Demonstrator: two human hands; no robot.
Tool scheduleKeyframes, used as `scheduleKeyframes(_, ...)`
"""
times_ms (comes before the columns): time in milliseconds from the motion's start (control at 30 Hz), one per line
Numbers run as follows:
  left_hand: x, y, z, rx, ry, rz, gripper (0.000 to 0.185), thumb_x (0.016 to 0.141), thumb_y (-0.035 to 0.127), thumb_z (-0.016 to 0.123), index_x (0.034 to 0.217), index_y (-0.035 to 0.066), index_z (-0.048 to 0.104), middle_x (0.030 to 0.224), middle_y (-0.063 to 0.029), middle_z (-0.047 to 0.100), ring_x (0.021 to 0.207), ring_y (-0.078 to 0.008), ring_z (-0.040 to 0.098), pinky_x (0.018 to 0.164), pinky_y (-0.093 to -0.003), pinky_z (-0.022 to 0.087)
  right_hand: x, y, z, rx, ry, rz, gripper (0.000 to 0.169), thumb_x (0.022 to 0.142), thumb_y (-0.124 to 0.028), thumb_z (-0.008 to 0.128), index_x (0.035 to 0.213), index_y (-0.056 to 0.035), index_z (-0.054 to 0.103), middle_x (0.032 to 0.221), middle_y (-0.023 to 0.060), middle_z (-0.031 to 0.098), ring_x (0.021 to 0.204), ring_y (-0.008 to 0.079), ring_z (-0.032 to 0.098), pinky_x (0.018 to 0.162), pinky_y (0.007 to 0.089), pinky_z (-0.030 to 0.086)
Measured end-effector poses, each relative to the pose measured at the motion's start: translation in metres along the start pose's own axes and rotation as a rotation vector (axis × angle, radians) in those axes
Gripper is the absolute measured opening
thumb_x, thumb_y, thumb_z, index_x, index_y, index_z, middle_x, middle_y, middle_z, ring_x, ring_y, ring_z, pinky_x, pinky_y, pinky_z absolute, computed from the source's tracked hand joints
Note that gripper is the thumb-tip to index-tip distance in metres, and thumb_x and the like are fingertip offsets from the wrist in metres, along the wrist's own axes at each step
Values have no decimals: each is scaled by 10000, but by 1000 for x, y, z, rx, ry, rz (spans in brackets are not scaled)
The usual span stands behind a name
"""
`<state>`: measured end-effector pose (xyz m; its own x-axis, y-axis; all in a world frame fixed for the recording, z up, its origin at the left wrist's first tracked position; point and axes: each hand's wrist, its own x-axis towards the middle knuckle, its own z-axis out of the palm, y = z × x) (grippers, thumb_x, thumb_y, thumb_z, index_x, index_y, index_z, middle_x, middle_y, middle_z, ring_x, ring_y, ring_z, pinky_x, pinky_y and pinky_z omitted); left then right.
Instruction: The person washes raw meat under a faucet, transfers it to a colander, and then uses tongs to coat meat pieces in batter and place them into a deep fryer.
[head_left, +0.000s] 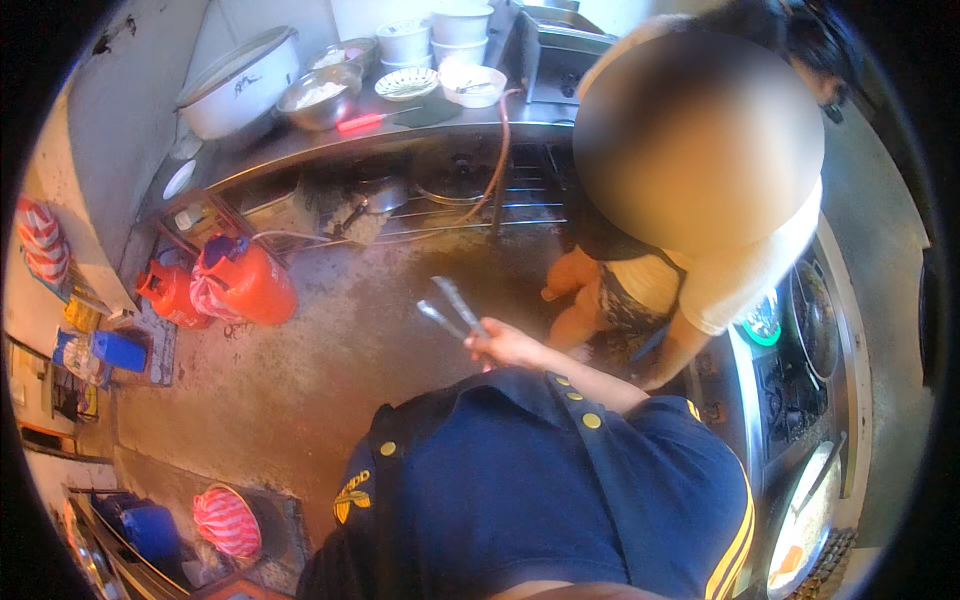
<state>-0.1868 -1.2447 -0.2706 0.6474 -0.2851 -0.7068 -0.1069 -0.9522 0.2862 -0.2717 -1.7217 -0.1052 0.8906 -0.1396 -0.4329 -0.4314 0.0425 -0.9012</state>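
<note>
My right hand (497, 345) holds a pair of metal tongs (459, 306) at the handle end. The tongs' two arms stand apart over the floor, with nothing between them. My left hand is out of view. Below and beyond the tongs lies a stained concrete floor (337, 337). Close to my right forearm, a co-worker in a light top (742, 277) bends forward, head blurred. One arm of that person reaches down beside the stove counter, and what that hand touches is hidden.
Red gas cylinders (251, 281) stand on the left. A steel counter (255, 161) bears a large white pot (244, 82), a steel bowl (319, 94) and stacked white tubs (459, 37). At right are a wok (815, 322), a green-rimmed strainer (761, 322) and a wide pan (806, 510) with food.
</note>
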Motion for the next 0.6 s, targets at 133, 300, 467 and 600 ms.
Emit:
scheduleKeyframes(133, 94, 27, -113, 230, 220, 170, 382, 860, 391, 514, 860, 41, 666, 884, -197, 653, 875, -380, 613, 778, -450, 478, 32, -65, -20, -40, 330, 47, 267, 880, -300, 592, 987, -84, 478, 723, 31, 545, 472, 116, 521, 429, 264, 434)
scheduleKeyframes(300, 231, 197, -311, 65, 351, 336, 502, 889, 485, 435, 888, 37, 661, 923, -205, 647, 828, -360, 625, 751, -442, 480, 83, -110, -67, 174, 649, -86, 304, 919, -373, 507, 981, -76, 476, 720, 42, 536, 460, 119, 519, 425, 262, 437)
scheduleKeyframes(467, 296, 382, -382, -226, 366, 705, 225, 863, 233, 566, 901, 31, 657, 936, -181, 641, 774, -343, 624, 732, -405, 486, 180, -117, -135, 239, 746, -184, 280, 947, -376, 454, 1000, -109, 517, 757, 8, 528, 526, 87, 488, 457, 236, 393)
scheduleKeyframes(600, 311, 445, -393, -62, 445, 904, 187, 816, 71, 564, 977, 54, 658, 933, -186, 636, 830, -344, 620, 770, -393, 484, 275, -157, -197, 164, 819, -231, 298, 943, -366, 460, 1000, -81, 525, 747, 14, 523, 556, 81, 511, 482, 255, 433)
